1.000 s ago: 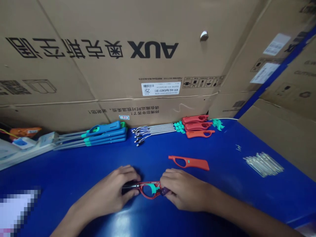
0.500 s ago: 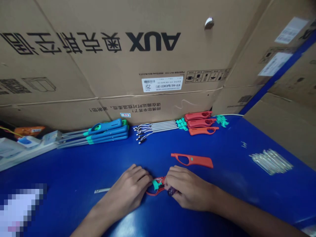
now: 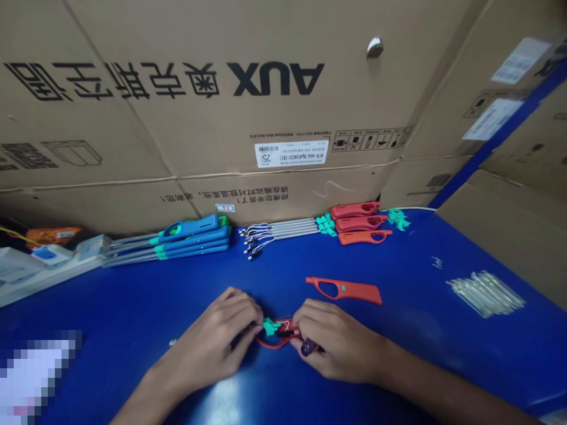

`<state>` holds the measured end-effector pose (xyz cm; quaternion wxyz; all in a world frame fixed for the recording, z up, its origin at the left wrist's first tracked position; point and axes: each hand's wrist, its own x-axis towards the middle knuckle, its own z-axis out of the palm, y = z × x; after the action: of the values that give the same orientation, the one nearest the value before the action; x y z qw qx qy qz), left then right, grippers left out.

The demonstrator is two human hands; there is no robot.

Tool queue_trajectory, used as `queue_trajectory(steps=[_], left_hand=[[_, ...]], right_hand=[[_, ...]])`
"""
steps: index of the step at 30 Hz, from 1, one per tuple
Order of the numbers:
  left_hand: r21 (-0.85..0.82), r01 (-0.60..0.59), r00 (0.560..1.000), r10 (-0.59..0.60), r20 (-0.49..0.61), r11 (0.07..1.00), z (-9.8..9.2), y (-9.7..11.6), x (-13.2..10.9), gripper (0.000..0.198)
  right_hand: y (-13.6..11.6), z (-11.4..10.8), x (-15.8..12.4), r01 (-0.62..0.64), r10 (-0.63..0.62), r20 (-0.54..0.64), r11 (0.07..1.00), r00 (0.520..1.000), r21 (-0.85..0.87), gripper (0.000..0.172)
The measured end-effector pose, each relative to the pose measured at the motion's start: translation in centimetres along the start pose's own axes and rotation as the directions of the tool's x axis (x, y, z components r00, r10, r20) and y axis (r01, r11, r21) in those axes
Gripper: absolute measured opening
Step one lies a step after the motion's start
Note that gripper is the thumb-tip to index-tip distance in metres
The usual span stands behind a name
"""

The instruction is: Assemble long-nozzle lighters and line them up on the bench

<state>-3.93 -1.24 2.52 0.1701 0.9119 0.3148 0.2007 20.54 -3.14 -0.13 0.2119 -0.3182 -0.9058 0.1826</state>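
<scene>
Between my hands lies a partly open long-neck lighter with a red handle shell (image 3: 271, 345), a green trigger (image 3: 270, 327), a white wire and a small black part inside. My left hand (image 3: 228, 330) is closed around its front end, fingertips against the green trigger. The tip of a metal tube (image 3: 172, 342) pokes out behind this hand. Closed on the rear of the red shell is my right hand (image 3: 332, 339), which also has a dark purple cylinder (image 3: 309, 347) tucked in its fingers. A loose red handle half (image 3: 359, 291) rests just beyond my right hand.
Blue lighters (image 3: 195, 239), metal tubes with wires (image 3: 292, 228), red handles (image 3: 361, 224) and green triggers (image 3: 397, 218) line the cardboard wall (image 3: 199, 136). Clear tubes (image 3: 487, 292) lie at right. A power strip (image 3: 53, 271) sits at left.
My left hand has shifted slightly left, and the green trigger has moved left with it. The metal tube's end is now mostly covered. My right hand has barely moved.
</scene>
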Motion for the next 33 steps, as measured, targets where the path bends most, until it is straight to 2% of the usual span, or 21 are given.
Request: queue_trajectory(steps=[4,6,9,12,14,16,17,19,20,21,23,26,30,33], left_hand=[[-0.113,-0.015,0.989,-0.002,-0.150,0.993,0.4,0.1,0.3,0.011],[-0.169,-0.040,0.985,0.010,-0.174,0.985,1.2,0.5,0.4,0.015],[-0.212,-0.073,0.980,0.031,-0.194,0.975,2.5,0.9,0.3,0.018],[-0.124,0.003,0.977,-0.030,-0.213,0.992,2.7,0.7,-0.2,0.025],[0.000,0.082,0.984,-0.081,-0.158,0.997,2.0,0.2,-0.6,0.039],[0.112,0.124,0.991,-0.117,-0.060,0.986,0.9,-0.5,-0.9,0.042],[0.152,0.134,0.991,-0.133,-0.017,0.979,0.4,-0.8,-1.1,0.040],[0.195,0.171,0.982,-0.182,0.041,0.966,-0.5,-1.5,-1.5,0.037],[0.203,0.190,0.977,-0.206,0.058,0.960,-0.7,-1.7,-1.6,0.035],[0.206,0.202,0.972,-0.221,0.075,0.958,-0.9,-2.0,-1.8,0.033],[0.201,0.207,0.966,-0.232,0.109,0.957,-1.0,-2.2,-2.0,0.029],[0.168,0.213,0.959,-0.239,0.151,0.962,-0.8,-2.0,-1.9,0.021],[0.112,0.231,0.943,-0.251,0.218,0.966,-0.7,-1.4,-1.3,0.011],[0.067,0.226,0.948,-0.236,0.213,0.972,-0.5,-1.3,-0.9,0.011]], right_hand=[[-0.1,-0.5,0.0,0.006,0.015,-0.157,0.991,0.987,0.132,0.012],[-0.2,-0.4,-0.1,0.027,0.015,-0.228,0.984,0.973,0.179,0.016],[-0.5,-0.3,-0.2,0.041,0.000,-0.199,0.979,0.980,0.200,0.018],[0.0,-1.8,-0.2,0.023,0.013,-0.202,0.984,0.979,0.176,0.018],[1.5,-4.3,-0.5,-0.074,0.107,-0.282,0.989,0.954,0.124,0.016],[4.4,-7.6,-1.4,-0.328,0.311,-0.406,0.944,0.859,0.028,0.013],[6.2,-9.3,-2.0,-0.480,0.417,-0.463,0.877,0.782,-0.020,0.014],[10.1,-12.3,-3.5,-0.745,0.610,-0.550,0.666,0.571,-0.035,0.026],[11.9,-13.4,-4.3,-0.837,0.687,-0.559,0.547,0.464,-0.024,0.030],[13.6,-14.2,-5.1,-0.872,0.716,-0.564,0.488,0.411,-0.016,0.032],[16.2,-15.0,-6.4,-0.908,0.751,-0.562,0.419,0.348,-0.002,0.033],[18.2,-14.9,-7.3,-0.927,0.778,-0.548,0.374,0.306,0.015,0.031],[19.0,-14.8,-7.5,-0.941,0.786,-0.560,0.337,0.263,0.030,0.030],[18.2,-15.1,-7.3,-0.941,0.774,-0.579,0.337,0.256,0.035,0.030]])
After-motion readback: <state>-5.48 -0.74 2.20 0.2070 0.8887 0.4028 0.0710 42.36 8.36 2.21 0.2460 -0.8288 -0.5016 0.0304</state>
